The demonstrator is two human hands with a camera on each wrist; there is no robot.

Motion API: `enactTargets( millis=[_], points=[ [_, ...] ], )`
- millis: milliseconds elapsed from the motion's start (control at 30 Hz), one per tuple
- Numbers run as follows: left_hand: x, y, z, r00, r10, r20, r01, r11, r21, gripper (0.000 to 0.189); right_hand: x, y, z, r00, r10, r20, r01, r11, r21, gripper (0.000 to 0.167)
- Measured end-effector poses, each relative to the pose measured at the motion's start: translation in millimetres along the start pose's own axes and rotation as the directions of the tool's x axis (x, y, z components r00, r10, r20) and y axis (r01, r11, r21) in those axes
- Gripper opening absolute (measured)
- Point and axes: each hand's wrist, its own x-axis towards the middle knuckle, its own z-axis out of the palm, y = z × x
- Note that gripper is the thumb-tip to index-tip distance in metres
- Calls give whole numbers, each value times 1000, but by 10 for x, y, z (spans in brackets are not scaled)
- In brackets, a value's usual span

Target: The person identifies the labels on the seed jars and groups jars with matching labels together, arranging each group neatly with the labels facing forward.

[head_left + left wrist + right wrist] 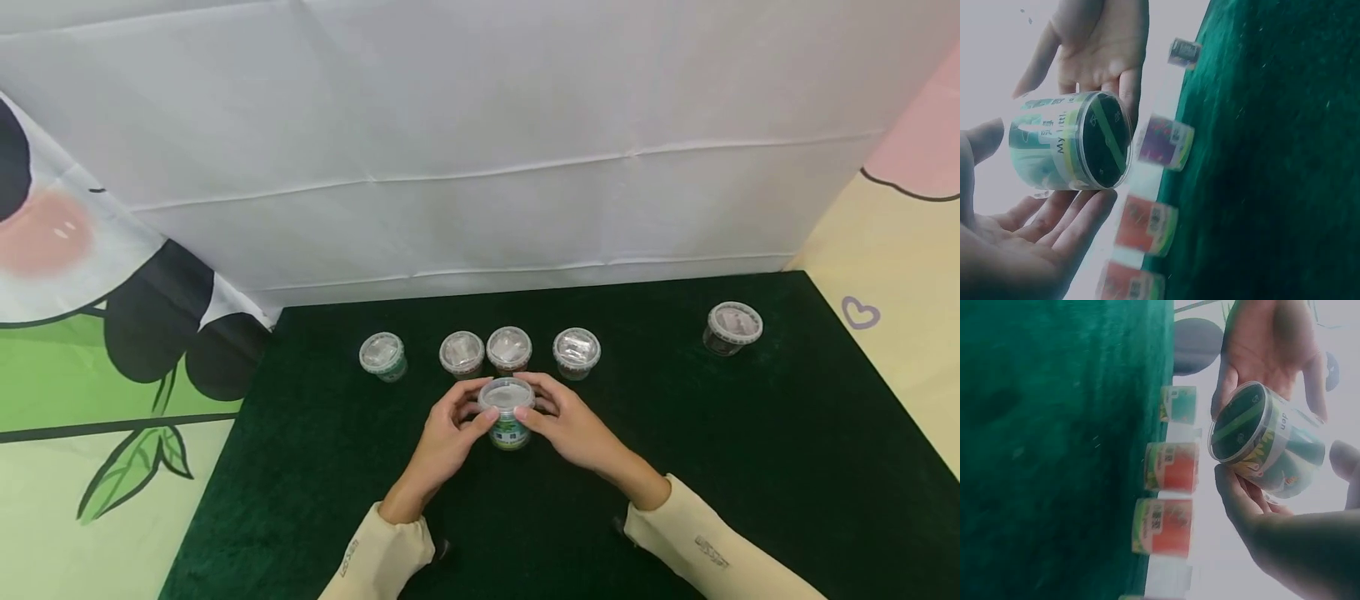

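Note:
A clear plastic tub (509,429) with a lid (507,393) and greenish contents is held between both hands. Its base shows in the wrist views, so it is lifted off the table. My left hand (442,435) grips its left side, thumb toward me and fingers on the far side. From the right, my right hand (573,423) holds it the same way. In the left wrist view the tub (1047,144) carries a printed label with lettering. The right wrist view shows the base of the tub (1239,424), dark with a lighter green stripe.
Just behind the hands stand three lidded tubs (461,354), (509,348), (577,353). Another tub (383,357) is farther left, and one more tub (731,327) sits at the back right. A dark green cloth (675,417) covers the table, with a white curtain (487,225) behind.

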Motion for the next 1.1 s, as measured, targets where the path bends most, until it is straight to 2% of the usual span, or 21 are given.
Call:
enactTargets(
  millis=[233, 667, 1100],
  points=[
    [-37, 38, -280, 999, 20, -25, -20, 1000, 19, 43, 212, -116, 144, 999, -45, 30, 46, 999, -16, 55],
    [-115, 94, -817, 995, 50, -82, -44, 996, 72, 44, 649, -319, 444, 993, -78, 92, 81, 996, -34, 59],
    [-139, 100, -1187, 993, 27, -117, -17, 996, 87, 45, 988, -376, 656, 987, -86, 133, 93, 995, -43, 56]
  ],
)
